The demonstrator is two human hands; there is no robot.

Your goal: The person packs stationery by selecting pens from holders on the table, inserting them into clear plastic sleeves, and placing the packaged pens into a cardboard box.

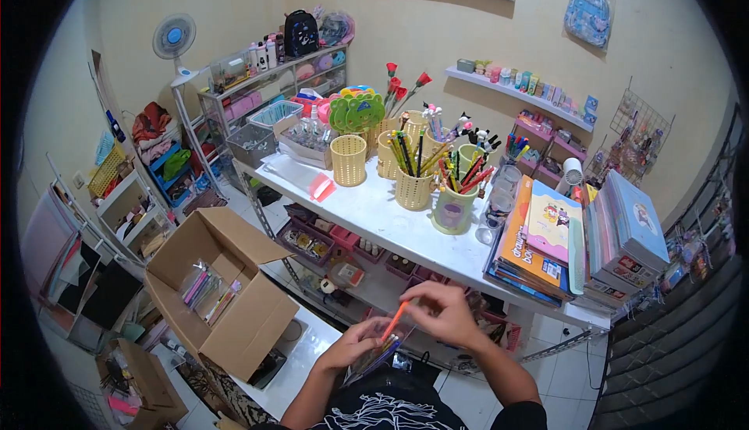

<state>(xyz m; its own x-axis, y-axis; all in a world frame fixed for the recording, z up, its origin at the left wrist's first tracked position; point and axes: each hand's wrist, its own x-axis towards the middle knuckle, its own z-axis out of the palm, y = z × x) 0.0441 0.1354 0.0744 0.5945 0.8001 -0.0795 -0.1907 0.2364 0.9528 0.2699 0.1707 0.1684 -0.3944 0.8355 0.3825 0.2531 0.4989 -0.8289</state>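
Note:
Low in front of my body, my left hand (pixel 353 346) is closed on a clear plastic bag (pixel 371 361) with several dark and purple pens in it. An orange pen (pixel 396 318) slants up from the bag's mouth, its lower end by my left fingers. The fingertips of my right hand (pixel 445 314) pinch its upper end. An open cardboard box (pixel 248 317) stands to the left of my hands, with clear packs of pens (pixel 204 290) inside.
A long white table (pixel 374 219) crosses ahead, bearing woven cups (pixel 349 160) of pens and pencils. Drawing books (pixel 530 251) and stacked notebooks (pixel 624 235) stand at its right end. Plastic baskets (pixel 306 241) sit on the shelf below. A fan (pixel 174 36) stands far left.

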